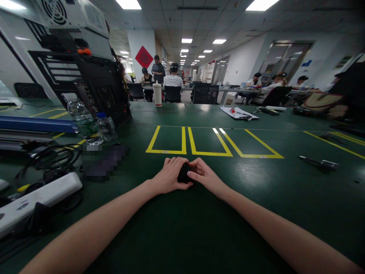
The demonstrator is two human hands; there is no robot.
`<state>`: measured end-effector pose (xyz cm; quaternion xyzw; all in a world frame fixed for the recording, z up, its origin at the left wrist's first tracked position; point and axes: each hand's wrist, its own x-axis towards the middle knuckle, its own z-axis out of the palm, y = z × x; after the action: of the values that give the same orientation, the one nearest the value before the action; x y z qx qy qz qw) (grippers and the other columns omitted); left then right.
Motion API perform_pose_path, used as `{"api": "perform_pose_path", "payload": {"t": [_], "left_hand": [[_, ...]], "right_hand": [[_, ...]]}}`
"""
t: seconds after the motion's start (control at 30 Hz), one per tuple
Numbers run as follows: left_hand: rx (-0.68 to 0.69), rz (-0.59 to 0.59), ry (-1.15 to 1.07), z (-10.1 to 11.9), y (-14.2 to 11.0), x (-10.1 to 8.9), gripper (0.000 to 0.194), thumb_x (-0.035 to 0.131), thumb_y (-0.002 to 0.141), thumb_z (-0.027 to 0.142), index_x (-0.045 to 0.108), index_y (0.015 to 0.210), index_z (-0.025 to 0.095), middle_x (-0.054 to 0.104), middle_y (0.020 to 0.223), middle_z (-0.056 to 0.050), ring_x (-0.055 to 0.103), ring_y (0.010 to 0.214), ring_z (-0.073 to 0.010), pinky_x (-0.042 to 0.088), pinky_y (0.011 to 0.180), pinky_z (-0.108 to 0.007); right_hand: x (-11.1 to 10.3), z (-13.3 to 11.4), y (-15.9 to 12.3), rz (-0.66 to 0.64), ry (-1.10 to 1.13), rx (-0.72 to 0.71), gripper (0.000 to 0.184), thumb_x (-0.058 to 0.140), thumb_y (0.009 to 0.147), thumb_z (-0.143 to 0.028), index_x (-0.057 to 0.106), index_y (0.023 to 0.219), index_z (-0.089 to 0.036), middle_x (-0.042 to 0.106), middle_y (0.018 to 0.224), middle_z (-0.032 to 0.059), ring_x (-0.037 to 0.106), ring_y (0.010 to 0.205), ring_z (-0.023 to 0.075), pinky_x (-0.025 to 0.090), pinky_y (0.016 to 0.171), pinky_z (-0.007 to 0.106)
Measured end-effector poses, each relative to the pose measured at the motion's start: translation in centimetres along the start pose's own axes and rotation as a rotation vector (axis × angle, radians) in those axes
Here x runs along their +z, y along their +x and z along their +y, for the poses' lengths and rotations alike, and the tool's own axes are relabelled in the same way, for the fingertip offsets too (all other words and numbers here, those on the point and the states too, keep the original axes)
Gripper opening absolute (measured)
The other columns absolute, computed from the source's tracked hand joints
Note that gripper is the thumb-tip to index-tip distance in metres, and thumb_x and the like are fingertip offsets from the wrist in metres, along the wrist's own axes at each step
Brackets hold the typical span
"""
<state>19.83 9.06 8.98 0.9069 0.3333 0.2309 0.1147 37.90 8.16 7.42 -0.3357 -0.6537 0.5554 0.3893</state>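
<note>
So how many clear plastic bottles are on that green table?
2: a larger bottle with a green label, and a smaller blue-capped bottle right of it, both by the black case. More could be hidden behind it.

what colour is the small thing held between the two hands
The small thing looks black; it shows in the head view, partly covered by the fingers.

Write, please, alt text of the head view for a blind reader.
A person's left hand and right hand hold a small black object between them at a dark green table. Beyond lie three yellow tape outlines; a white power strip is on the left, a metal tool on the right.
</note>
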Motion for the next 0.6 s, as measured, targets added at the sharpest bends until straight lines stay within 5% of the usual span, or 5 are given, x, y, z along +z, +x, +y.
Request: {"api": "perform_pose_path", "payload": {"t": [0.3, 0.6], "left_hand": [[-0.014, -0.002, -0.008, 0.05, 0.02, -0.12, 0.052, 0.060, 0.070, 0.042, 0.036, 0.111, 0.020, 0.049, 0.108, -0.006, 0.047, 0.095, -0.0224, 0.033, 0.083, -0.037], [-0.023, 0.018, 0.012, -0.22, 0.04, 0.32, 0.055, 0.063, 0.067, 0.039, 0.036, 0.110, 0.020, 0.050, 0.104, -0.006, 0.047, 0.092, -0.0227, 0.033, 0.080, -0.036]], "right_hand": [[-0.05, 0.16, 0.22, 0.052, -0.135, 0.074, 0.023, 0.054, 0.077, -0.032, 0.048, 0.096, -0.020, 0.053, 0.097, 0.0027, 0.052, 0.094, 0.0187, 0.042, 0.084, 0.040], [0.07, -0.01, -0.08, -0.027, -0.009, -0.019, 0.032, 0.064, 0.069, -0.019, 0.043, 0.092, -0.023, 0.051, 0.098, -0.0002, 0.053, 0.096, 0.0171, 0.043, 0.085, 0.036]]}}
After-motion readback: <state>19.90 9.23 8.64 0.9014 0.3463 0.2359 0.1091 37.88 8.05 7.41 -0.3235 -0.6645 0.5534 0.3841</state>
